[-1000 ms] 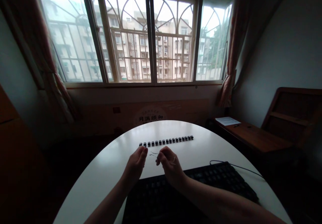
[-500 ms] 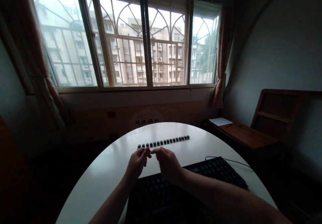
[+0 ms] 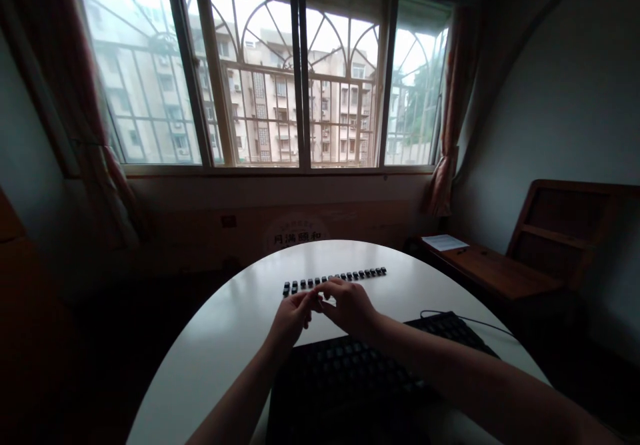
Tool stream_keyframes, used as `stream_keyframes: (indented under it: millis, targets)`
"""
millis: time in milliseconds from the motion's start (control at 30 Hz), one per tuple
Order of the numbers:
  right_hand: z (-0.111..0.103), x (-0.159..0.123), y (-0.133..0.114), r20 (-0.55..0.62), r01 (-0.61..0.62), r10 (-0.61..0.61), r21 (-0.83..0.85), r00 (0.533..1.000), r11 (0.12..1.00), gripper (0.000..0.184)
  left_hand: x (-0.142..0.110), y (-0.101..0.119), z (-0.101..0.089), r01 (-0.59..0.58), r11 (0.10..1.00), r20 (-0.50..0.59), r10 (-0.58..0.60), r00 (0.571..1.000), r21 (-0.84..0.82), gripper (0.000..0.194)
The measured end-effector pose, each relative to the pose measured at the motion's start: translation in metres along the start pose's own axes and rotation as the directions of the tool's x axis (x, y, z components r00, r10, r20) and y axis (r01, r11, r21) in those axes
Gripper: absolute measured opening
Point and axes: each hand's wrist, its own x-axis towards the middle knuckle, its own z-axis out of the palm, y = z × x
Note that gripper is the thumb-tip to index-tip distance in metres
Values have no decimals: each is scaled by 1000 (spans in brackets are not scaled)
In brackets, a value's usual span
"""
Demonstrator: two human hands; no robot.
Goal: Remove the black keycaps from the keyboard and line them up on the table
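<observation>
My left hand is closed, its thumb and fingers pinched together above the white table. My right hand reaches across to it, with thumb and index finger bent in a pinch at the left hand's fingertips. Whatever lies between the fingers is too small and dark to make out. Just beyond the hands, a row of small black keycaps runs across the table, partly covered by my right hand. At its left end a few sit in a second, nearer row. Under my forearms lies a black keyboard.
The round white table has its curved edge on both sides. A thin black cable runs from the keyboard off to the right. Beyond the table, a wooden chair holds a sheet of paper. A barred window fills the back.
My right hand has moved in against the left hand's fingertips, its fingers now bent over them. The view has shifted slightly, so the scene sits further right.
</observation>
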Motion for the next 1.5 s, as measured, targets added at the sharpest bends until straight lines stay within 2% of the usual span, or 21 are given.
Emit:
stream_keyframes:
  millis: [100,167,300,433,633,833,933,1133,1500]
  targets:
    - [5,7,11,39,-34,34,1,999,999,15,0,-1,-7,8,999,-67,-5,998,51,60]
    - [12,13,24,112,-116,115,-2,987,993,17,1,-1,-15,12,1000,-189,-7,982,25,62]
    - [32,21,53,304,-232,226,-17,925,973,19,6,-3,-35,8,997,-420,-42,907,-83,61]
    - [50,26,69,378,-228,216,-14,900,974,20,8,-11,-47,15,987,-518,-98,850,-162,56]
    - [73,42,72,418,-230,210,-2,884,973,23,10,-18,-52,29,979,-558,-140,818,-203,54]
    - [89,46,74,403,-252,227,10,887,968,29,10,-17,-52,13,972,-577,-150,803,-235,55]
    - [92,45,75,378,-257,231,19,896,966,33,10,-16,-52,20,972,-584,-158,797,-236,54]
    - [96,48,69,358,-259,241,2,902,966,24,10,-17,-51,22,979,-591,-141,795,-205,45]
    - [99,57,60,313,-286,289,-56,905,956,20,11,-20,-51,-17,972,-582,-126,803,-233,40]
